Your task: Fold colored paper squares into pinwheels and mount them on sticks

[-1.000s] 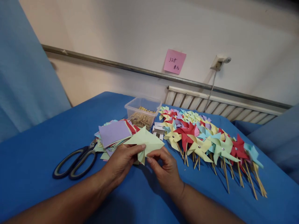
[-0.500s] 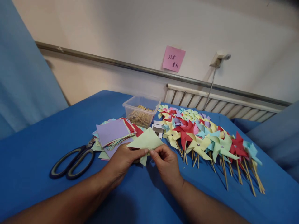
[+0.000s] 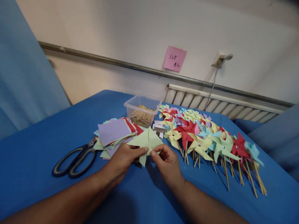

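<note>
Between my two hands is a pale green paper sheet, with cut slits and some corners folded toward its middle. My left hand pinches it from the left, the thumb pressed near the centre. From the right, my right hand grips a lower corner between thumb and fingers. Fingers behind the paper are hidden. Just beyond my left hand lies a stack of coloured paper squares, purple on top. To the right stand rows of finished paper pinwheels on wooden sticks.
Black-handled scissors lie on the blue cloth at left, blades partly under the paper stack. A clear plastic box of short sticks stands behind, with a small white box beside it. A radiator runs along the wall.
Another part of the green paper has been folded inward, and a slit now shows at its top. Both hands stay in nearly the same place. The view has shifted slightly.
</note>
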A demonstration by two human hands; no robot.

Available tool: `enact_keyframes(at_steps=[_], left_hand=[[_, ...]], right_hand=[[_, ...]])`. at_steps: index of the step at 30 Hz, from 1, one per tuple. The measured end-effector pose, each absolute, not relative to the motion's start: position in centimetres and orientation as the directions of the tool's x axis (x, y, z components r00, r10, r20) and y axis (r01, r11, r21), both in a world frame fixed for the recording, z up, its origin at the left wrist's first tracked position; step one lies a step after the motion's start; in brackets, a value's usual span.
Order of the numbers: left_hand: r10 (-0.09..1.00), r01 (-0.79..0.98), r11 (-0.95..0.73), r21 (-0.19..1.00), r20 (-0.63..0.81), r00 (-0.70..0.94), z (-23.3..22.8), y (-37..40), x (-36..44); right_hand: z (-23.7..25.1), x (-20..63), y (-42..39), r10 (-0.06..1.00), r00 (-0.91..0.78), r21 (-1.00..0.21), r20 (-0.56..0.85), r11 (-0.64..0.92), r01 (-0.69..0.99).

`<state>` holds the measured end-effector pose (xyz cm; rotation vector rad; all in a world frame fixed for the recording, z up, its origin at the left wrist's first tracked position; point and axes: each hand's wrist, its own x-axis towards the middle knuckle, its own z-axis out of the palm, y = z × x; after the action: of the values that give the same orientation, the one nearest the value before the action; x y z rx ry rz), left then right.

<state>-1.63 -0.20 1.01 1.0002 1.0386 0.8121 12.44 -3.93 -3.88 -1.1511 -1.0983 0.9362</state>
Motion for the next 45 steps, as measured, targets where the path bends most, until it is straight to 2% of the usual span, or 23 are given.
enact_keyframes(at_steps=[6,12,16,22,24,29,32,36,39,42,45], left_hand=[[0.896,-0.083,0.375,0.923,-0.338,0.287,1.3,-0.2,-1.6],[0.912,-0.117,0.346,0.931,-0.304,0.273,1.4,-0.2,-1.4],[0.896,-0.042,0.363,0.931,-0.336,0.291,1.0,0.0,-1.6],[0.867,0.006,0.354,0.935,-0.331,0.372,1.3,0.3,-1.9],[0.841,0.053,0.357,0.933,-0.345,0.416,1.5,0.2,-2.0],[0.784,0.185,0.276,0.943,-0.332,0.524,1.6,0.0,-2.2],[0.762,0.223,0.205,0.953,-0.298,0.575,1.8,-0.2,-2.2],[0.724,0.185,0.152,0.971,-0.237,0.648,1.8,0.0,-2.3],[0.771,0.2,0.141,0.97,-0.234,0.593,1.4,0.1,-2.3],[0.849,0.171,0.22,0.96,-0.274,0.451,1.0,0.0,-2.0],[0.844,-0.069,0.386,0.92,-0.323,0.428,0.9,-0.4,-1.4]], right_hand=[[-3.7,12.4,-4.0,0.951,0.255,-0.983,0.174,0.183,-0.014],[-3.8,12.4,-3.9,0.951,0.26,-0.985,0.165,0.171,0.0],[-3.8,12.2,-4.1,0.951,0.264,-0.986,0.158,0.168,-0.017],[-3.4,13.0,-3.8,0.94,0.314,-0.942,0.133,0.219,-0.256],[-3.3,13.6,-3.5,0.962,0.262,-0.926,0.08,0.169,-0.339],[-3.5,14.0,-3.1,0.995,-0.072,-0.871,-0.073,-0.098,-0.481],[-3.4,13.7,-3.3,0.992,-0.108,-0.868,-0.07,-0.114,-0.484],[-3.2,13.6,-3.4,0.994,-0.108,-0.894,-0.031,-0.076,-0.442],[-3.4,13.4,-3.3,0.998,-0.057,-0.908,-0.018,-0.041,-0.417],[-3.8,12.9,-3.0,0.993,0.12,-0.905,0.006,0.056,-0.422],[-4.1,12.5,-2.7,0.953,0.302,-0.883,0.017,0.156,-0.443]])
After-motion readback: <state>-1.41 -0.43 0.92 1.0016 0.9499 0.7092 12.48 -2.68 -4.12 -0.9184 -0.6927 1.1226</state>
